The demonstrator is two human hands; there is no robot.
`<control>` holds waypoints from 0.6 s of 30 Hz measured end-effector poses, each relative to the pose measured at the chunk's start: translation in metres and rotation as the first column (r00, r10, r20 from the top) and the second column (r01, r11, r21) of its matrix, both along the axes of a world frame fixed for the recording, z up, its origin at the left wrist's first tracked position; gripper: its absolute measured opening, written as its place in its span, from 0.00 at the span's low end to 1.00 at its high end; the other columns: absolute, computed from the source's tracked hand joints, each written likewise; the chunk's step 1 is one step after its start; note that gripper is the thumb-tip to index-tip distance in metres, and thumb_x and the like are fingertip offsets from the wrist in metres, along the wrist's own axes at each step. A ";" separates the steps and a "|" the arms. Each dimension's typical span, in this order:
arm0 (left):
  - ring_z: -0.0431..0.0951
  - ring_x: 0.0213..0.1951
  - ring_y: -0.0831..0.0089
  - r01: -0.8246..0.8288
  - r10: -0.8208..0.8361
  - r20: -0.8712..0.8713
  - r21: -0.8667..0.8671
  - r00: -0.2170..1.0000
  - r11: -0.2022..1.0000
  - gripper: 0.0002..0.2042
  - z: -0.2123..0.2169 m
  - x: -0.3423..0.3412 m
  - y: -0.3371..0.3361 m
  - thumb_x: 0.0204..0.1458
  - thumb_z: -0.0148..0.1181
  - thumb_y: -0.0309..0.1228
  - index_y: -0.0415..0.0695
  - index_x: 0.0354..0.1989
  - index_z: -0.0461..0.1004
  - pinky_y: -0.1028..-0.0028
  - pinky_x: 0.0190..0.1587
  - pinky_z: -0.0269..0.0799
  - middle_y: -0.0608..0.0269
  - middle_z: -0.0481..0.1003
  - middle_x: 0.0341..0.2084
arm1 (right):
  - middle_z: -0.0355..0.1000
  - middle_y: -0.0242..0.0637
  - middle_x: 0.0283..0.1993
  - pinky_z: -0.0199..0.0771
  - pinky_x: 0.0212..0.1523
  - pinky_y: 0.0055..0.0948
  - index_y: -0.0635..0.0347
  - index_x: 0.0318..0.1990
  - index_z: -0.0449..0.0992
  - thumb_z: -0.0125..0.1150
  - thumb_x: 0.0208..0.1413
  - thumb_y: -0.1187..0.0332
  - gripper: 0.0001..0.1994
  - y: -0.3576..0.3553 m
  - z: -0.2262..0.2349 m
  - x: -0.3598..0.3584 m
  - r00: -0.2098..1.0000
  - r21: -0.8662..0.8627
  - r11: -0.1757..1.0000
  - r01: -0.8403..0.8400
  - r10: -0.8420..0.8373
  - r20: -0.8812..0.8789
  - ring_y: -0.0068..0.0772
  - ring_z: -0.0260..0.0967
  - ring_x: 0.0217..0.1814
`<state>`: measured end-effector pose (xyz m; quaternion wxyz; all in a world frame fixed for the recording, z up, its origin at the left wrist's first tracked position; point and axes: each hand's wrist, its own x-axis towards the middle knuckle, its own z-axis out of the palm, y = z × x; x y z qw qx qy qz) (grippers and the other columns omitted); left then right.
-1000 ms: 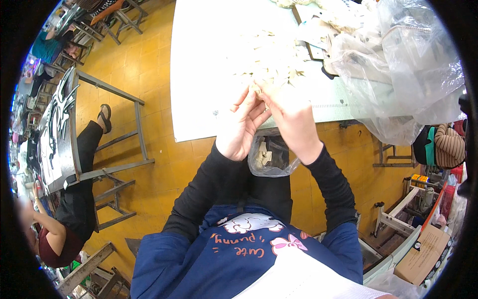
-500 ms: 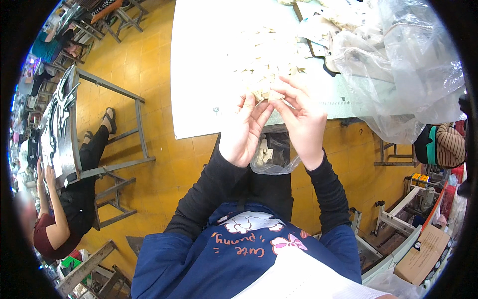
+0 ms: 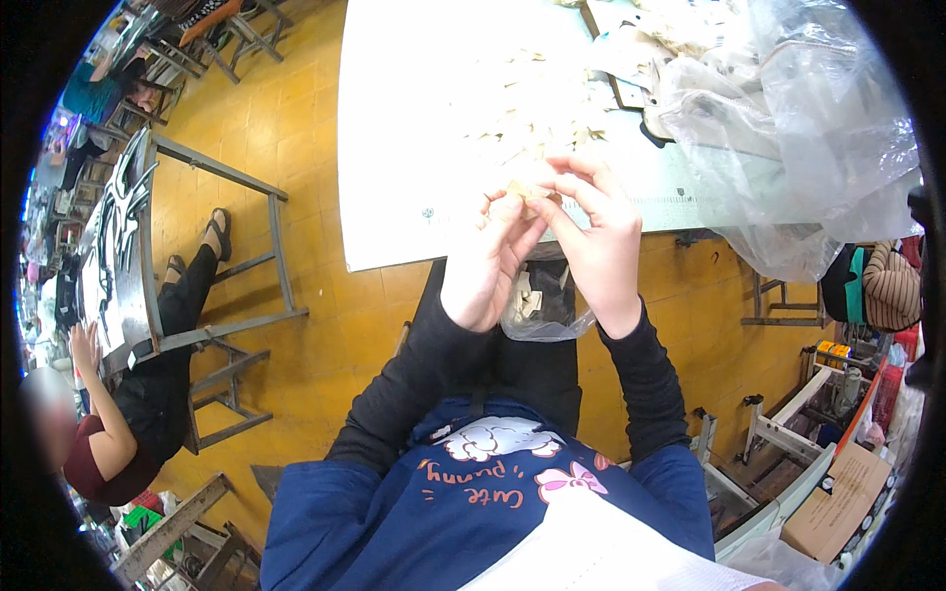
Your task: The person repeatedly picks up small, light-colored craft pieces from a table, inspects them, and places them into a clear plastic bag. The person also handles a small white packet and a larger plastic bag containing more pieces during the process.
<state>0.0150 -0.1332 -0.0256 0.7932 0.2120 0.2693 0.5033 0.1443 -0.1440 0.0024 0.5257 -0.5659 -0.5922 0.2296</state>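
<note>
Both hands have risen from the lap: left hand [image 3: 490, 258] and right hand [image 3: 595, 241] pinch-grip a small beige piece [image 3: 523, 189] above the white table [image 3: 414, 148], lifted close for finger work.

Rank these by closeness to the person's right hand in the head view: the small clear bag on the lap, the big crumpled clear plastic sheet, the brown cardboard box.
From the right hand:
1. Small clear bag, just below, on the lap.
2. Big crumpled clear plastic sheet, upper right, on the table.
3. Brown cardboard box, lower right, on the floor.
</note>
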 end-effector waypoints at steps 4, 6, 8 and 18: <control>0.73 0.55 0.72 0.012 -0.006 -0.092 0.072 0.996 0.997 0.14 -0.003 -0.004 0.012 0.64 0.55 0.30 0.39 0.55 0.69 0.67 0.61 0.70 0.59 0.72 0.53 | 0.76 0.40 0.45 0.76 0.47 0.29 0.62 0.42 0.83 0.68 0.50 0.76 0.11 0.010 -0.005 0.004 0.994 0.036 0.999 -0.003 -0.001 0.107 0.34 0.76 0.44; 0.76 0.53 0.71 0.049 -0.032 -0.135 0.121 0.990 0.991 0.15 -0.004 -0.008 0.016 0.63 0.57 0.30 0.37 0.55 0.71 0.68 0.59 0.73 0.55 0.72 0.55 | 0.76 0.38 0.40 0.75 0.42 0.27 0.60 0.42 0.84 0.69 0.49 0.75 0.11 0.010 -0.004 0.008 0.995 0.029 0.998 -0.053 0.050 0.087 0.33 0.75 0.40; 0.77 0.51 0.71 0.074 -0.047 -0.183 0.146 0.982 0.986 0.15 -0.003 -0.011 0.019 0.62 0.58 0.29 0.37 0.55 0.71 0.68 0.57 0.75 0.54 0.72 0.55 | 0.76 0.37 0.38 0.75 0.41 0.27 0.60 0.42 0.84 0.69 0.49 0.75 0.11 0.009 -0.001 0.009 0.991 0.034 0.997 -0.075 0.071 0.111 0.32 0.75 0.39; 0.78 0.51 0.69 0.105 -0.091 -0.198 0.061 0.976 0.993 0.15 0.002 -0.022 0.001 0.61 0.58 0.26 0.37 0.55 0.71 0.70 0.52 0.79 0.55 0.74 0.53 | 0.78 0.34 0.38 0.74 0.38 0.19 0.67 0.45 0.81 0.66 0.55 0.79 0.10 -0.015 -0.002 0.010 0.981 -0.109 0.988 -0.110 0.090 -0.173 0.20 0.75 0.36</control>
